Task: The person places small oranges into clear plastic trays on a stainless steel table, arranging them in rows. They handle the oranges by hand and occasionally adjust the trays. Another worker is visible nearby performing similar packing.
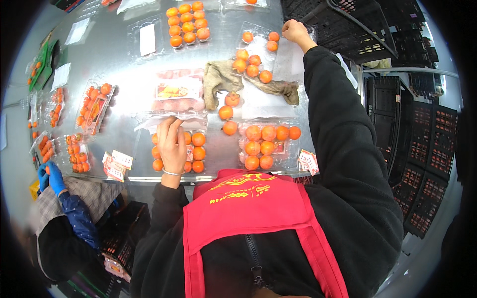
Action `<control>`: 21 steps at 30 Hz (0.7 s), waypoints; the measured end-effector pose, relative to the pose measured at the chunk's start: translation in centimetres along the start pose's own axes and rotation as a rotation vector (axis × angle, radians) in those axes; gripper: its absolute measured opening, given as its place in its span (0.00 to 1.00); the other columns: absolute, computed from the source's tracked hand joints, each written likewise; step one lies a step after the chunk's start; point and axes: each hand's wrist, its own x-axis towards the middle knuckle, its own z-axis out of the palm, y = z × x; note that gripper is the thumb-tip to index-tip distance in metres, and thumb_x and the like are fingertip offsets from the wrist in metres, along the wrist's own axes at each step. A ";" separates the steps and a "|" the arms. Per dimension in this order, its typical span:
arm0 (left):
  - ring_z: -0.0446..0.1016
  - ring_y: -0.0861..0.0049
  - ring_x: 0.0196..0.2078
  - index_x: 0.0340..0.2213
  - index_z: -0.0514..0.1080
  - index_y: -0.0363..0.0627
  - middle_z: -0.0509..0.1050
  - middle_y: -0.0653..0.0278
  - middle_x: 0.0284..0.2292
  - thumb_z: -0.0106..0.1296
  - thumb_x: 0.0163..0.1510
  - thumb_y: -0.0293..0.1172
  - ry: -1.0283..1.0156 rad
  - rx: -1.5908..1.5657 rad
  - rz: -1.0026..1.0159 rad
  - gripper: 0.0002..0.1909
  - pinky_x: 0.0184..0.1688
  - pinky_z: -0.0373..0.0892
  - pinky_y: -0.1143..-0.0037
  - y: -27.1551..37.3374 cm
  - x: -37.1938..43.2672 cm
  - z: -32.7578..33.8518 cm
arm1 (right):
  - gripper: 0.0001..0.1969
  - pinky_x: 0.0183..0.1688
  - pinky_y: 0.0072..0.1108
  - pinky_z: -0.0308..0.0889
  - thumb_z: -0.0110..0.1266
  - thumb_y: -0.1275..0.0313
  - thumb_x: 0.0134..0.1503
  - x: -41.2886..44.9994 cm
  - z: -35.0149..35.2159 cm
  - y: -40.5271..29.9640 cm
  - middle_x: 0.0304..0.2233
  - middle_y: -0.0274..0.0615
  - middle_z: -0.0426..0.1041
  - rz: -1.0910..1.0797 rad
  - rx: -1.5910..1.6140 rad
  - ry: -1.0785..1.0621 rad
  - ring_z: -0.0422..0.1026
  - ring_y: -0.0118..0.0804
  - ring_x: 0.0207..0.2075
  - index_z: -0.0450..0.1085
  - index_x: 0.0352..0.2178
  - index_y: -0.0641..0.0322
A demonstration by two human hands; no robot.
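Note:
My left hand point(172, 143) rests over a clear plastic tray of orange persimmons point(199, 153), its fingers bent at the tray's far edge; whether they grip anything is hidden. Beyond it lies a clear clamshell pack point(178, 88) with a printed label. My right hand point(295, 31) is stretched to the table's far right corner, over clear plastic, its fingertips close together; what they touch cannot be told. Near it, several loose persimmons point(252, 70) lie on a crumpled brown cloth point(220, 80) and plastic. Another tray of persimmons point(267, 148) stands before me at the near edge.
A full persimmon tray point(187, 27) and an unfilled one point(136, 44) stand at the far side of the metal table point(126, 67). Labelled packs point(93, 111) lie at left. A co-worker's blue-gloved hands point(52, 177) hold a fruit. Black crates point(357, 29) stand at right.

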 end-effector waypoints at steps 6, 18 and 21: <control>0.72 0.57 0.49 0.43 0.76 0.38 0.75 0.54 0.45 0.53 0.53 0.13 0.079 0.043 0.014 0.15 0.52 0.65 0.65 1.2 -0.2 -0.7 | 0.15 0.53 0.34 0.72 0.60 0.70 0.53 0.2 1.7 -0.2 0.45 0.48 0.80 -0.273 -0.128 -0.045 0.77 0.49 0.50 0.78 0.44 0.51; 0.71 0.57 0.52 0.42 0.77 0.38 0.74 0.52 0.47 0.54 0.54 0.13 0.054 -0.009 -0.057 0.14 0.54 0.66 0.66 1.6 -1.9 -0.1 | 0.17 0.45 0.35 0.73 0.66 0.73 0.44 -3.6 0.5 -4.2 0.38 0.46 0.76 -0.580 -0.081 0.093 0.78 0.47 0.40 0.77 0.39 0.58; 0.69 0.55 0.56 0.45 0.76 0.40 0.72 0.52 0.51 0.53 0.54 0.14 0.021 0.008 -0.053 0.16 0.57 0.64 0.64 1.8 -1.4 -0.1 | 0.16 0.41 0.35 0.72 0.68 0.70 0.44 -5.8 1.3 -5.8 0.30 0.45 0.79 -0.746 -0.088 -0.238 0.78 0.49 0.38 0.78 0.36 0.61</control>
